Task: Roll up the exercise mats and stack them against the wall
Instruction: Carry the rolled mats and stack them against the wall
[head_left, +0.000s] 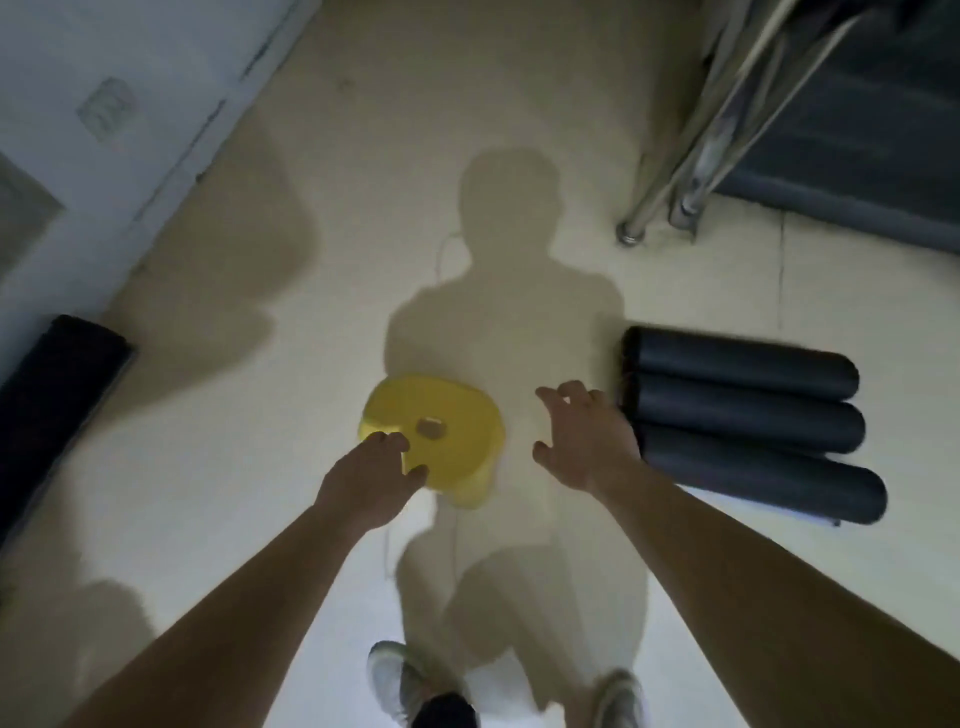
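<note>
Your left hand (371, 470) reaches down to the near left corner of a yellow stool (457, 441). Its fingers curl over that edge and the thumb lies against the seat's near rim. Whether they actually close on the plastic cannot be told from this angle. Your right hand (589, 441) hovers over the bare floor (322, 218) between the stool and the mats, fingers spread and bent like a claw, with nothing in it.

The three rolled mats (748, 421) lie on the floor just to the right of that hand. They are dark grey tubes set side by side and touching along their lengths, each pointing away to the right, and your right wrist overlaps the end of the nearest one. A fourth dark roll (57, 410) lies at the far left, along the foot of the pale wall (104, 62) (only part of it is in view, cut off by the picture's edge).

At the upper right, shiny metal legs (670, 176) stand on the floor, with a dark padded surface (857, 156) behind them. Your shadow (498, 312) falls forward across the floor and over the stool. Your two pale shoes (400, 680) show at the bottom edge, well behind both hands.
</note>
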